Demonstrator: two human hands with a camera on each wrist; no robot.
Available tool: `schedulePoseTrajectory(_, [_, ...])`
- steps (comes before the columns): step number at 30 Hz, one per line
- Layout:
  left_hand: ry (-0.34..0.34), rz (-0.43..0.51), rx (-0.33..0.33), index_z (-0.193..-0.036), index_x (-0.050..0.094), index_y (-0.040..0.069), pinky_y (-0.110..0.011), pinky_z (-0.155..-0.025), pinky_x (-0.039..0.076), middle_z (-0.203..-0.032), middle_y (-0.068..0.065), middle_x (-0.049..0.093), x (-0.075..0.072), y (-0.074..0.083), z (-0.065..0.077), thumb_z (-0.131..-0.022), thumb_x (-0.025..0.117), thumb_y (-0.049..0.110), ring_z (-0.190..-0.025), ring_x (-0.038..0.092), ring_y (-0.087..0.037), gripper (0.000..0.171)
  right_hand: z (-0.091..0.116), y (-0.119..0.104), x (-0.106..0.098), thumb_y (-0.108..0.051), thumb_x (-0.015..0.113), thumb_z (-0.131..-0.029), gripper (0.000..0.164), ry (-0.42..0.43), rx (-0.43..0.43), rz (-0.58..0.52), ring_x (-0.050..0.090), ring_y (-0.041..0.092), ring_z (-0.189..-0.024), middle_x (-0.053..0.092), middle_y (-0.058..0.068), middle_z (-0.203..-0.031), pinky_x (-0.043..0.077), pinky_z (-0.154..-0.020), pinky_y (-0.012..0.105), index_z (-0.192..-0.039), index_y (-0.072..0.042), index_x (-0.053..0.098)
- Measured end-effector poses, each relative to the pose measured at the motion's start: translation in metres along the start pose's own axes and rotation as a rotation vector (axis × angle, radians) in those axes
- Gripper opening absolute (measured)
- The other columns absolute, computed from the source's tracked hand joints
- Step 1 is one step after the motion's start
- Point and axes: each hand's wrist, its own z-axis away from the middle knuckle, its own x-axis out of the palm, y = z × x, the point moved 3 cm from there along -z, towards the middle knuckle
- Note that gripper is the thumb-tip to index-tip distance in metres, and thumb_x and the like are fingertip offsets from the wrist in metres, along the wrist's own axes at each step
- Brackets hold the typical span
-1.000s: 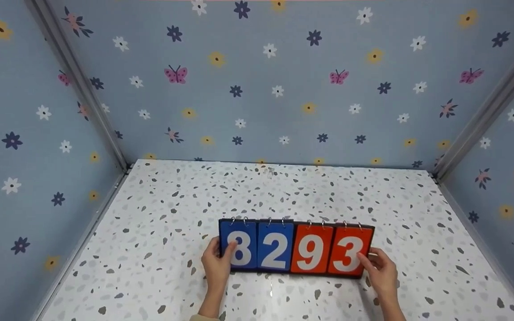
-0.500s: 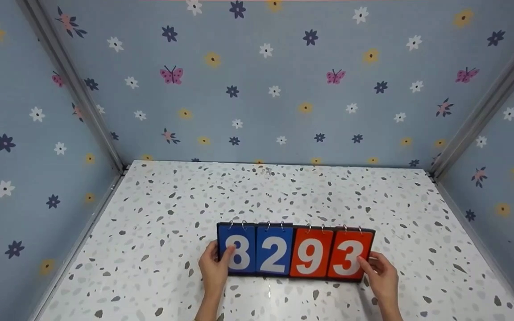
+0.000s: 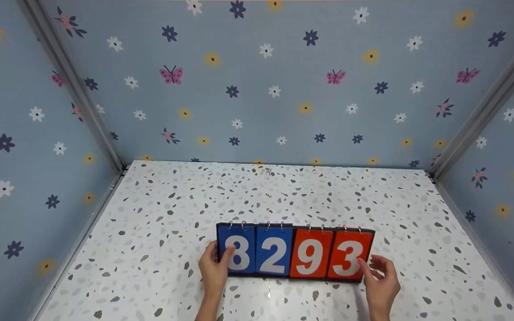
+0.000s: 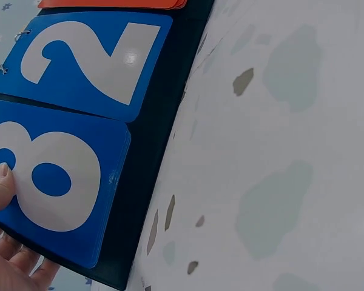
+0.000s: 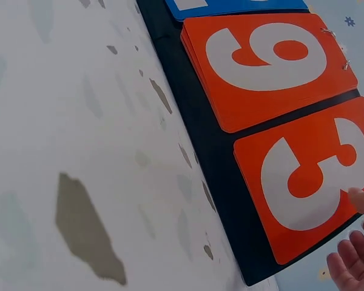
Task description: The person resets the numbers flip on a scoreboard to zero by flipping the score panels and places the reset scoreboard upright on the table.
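Note:
A flip scoreboard (image 3: 293, 273) stands tilted back on the speckled table, showing 8 and 2 on blue cards and 9 and 3 on red cards hung from metal rings. My left hand (image 3: 213, 269) grips its left end, thumb on the front of the blue 8 card (image 4: 67, 176) and the other fingers (image 4: 25, 257) at the back. At the right end, my right hand (image 3: 381, 280) has its thumb at the face of the red 3 card (image 5: 297, 176). Its other fingers (image 5: 350, 260) are loosely bent beyond the board's edge, apart from it.
The white speckled tabletop (image 3: 167, 200) extends around the scoreboard. Blue flower-patterned panels (image 3: 257, 98) rise behind it and at both sides, joined by grey metal posts (image 3: 76, 84) at the corners.
The view shifts slightly, and the scoreboard sits a little lower in it. My right hand's fingers have loosened from the board's right edge. The left hand keeps its grip.

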Motion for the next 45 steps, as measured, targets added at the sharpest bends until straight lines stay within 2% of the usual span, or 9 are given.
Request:
schedulePoseTrajectory(4, [0.003,0.005,-0.005,-0.090,0.061,-0.003,-0.026,-0.062,0.049,-0.080,-0.011,0.065,0.003,-0.019,0.000,-0.076,0.071,0.006,-0.070,0.062,-0.021,0.020,0.004,-0.004,0.001,-0.030,0.079,-0.067,0.040,0.025,-0.031,-0.041,0.055,0.007,-0.075,0.059,-0.004,-0.087,0.046,-0.060,0.012,-0.097,-0.014,0.059])
schedulePoseTrajectory(8, [0.008,-0.004,-0.025,-0.091,0.062,-0.001,-0.023,-0.062,0.048,-0.081,-0.008,0.066,0.003,-0.025,-0.001,-0.076,0.072,0.012,-0.070,0.061,-0.016,0.023,0.008,-0.008,0.005,-0.029,0.081,-0.065,0.042,0.038,-0.044,-0.079,0.056,0.007,-0.071,0.060,-0.003,-0.083,0.045,-0.056,0.011,-0.096,-0.013,0.059])
schedulePoseTrajectory(16, [0.006,-0.026,-0.072,-0.095,0.062,0.001,-0.025,-0.067,0.048,-0.086,-0.008,0.066,0.003,-0.024,-0.001,-0.077,0.072,0.017,-0.075,0.061,-0.017,0.026,0.014,-0.014,0.011,-0.030,0.080,-0.066,0.039,0.053,-0.023,0.003,0.054,0.007,-0.067,0.059,-0.001,-0.078,0.042,-0.054,0.009,-0.093,-0.012,0.057])
schedulePoseTrajectory(22, [0.010,-0.025,-0.058,-0.093,0.062,0.000,-0.024,-0.065,0.048,-0.084,-0.009,0.066,0.004,-0.024,0.000,-0.076,0.072,0.015,-0.073,0.061,-0.017,0.025,0.015,-0.017,0.010,-0.034,0.079,-0.067,0.043,0.077,0.015,0.062,0.054,0.011,-0.067,0.059,0.002,-0.082,0.041,-0.056,0.011,-0.095,-0.010,0.056])
schedulePoseTrajectory(29, [0.005,-0.015,-0.061,-0.093,0.062,0.000,-0.025,-0.064,0.049,-0.083,-0.009,0.066,0.004,-0.026,0.000,-0.077,0.072,0.017,-0.072,0.061,-0.018,0.025,0.015,-0.015,0.011,-0.043,0.075,-0.068,0.044,0.071,0.053,0.100,0.054,0.014,-0.067,0.062,0.006,-0.079,0.039,-0.055,0.014,-0.091,-0.010,0.059])
schedulePoseTrajectory(30, [0.004,-0.014,-0.061,-0.093,0.062,0.000,-0.025,-0.063,0.049,-0.083,-0.009,0.066,0.004,-0.026,0.000,-0.077,0.072,0.017,-0.072,0.061,-0.018,0.025,0.015,-0.014,0.012,-0.044,0.075,-0.067,0.043,0.071,0.051,0.124,0.054,0.012,-0.067,0.062,0.003,-0.079,0.039,-0.055,0.012,-0.090,-0.011,0.059])
schedulePoseTrajectory(35, [0.002,-0.014,-0.053,-0.093,0.062,0.000,-0.024,-0.064,0.048,-0.084,-0.008,0.066,0.004,-0.026,0.000,-0.077,0.072,0.017,-0.072,0.061,-0.017,0.025,0.013,-0.010,0.009,-0.042,0.078,-0.064,0.041,0.060,0.082,0.096,0.053,0.014,-0.065,0.061,0.005,-0.074,0.039,-0.046,0.016,-0.082,-0.009,0.061])
schedulePoseTrajectory(41, [0.007,-0.031,-0.045,-0.092,0.062,0.000,-0.024,-0.066,0.048,-0.083,-0.008,0.065,0.003,-0.023,-0.001,-0.076,0.073,0.016,-0.074,0.061,-0.017,0.025,0.009,-0.010,0.002,-0.038,0.080,-0.062,0.034,0.049,0.046,0.109,0.053,0.013,-0.060,0.062,0.004,-0.067,0.039,-0.042,0.017,-0.073,-0.010,0.066])
schedulePoseTrajectory(45, [0.008,-0.042,-0.042,-0.093,0.062,0.001,-0.024,-0.067,0.049,-0.084,-0.008,0.066,0.003,-0.023,0.000,-0.077,0.072,0.017,-0.075,0.062,-0.017,0.025,0.008,-0.008,-0.002,-0.044,0.076,-0.065,0.036,0.009,0.058,0.152,0.054,0.013,-0.061,0.063,0.003,-0.070,0.041,-0.046,0.015,-0.078,-0.011,0.069])
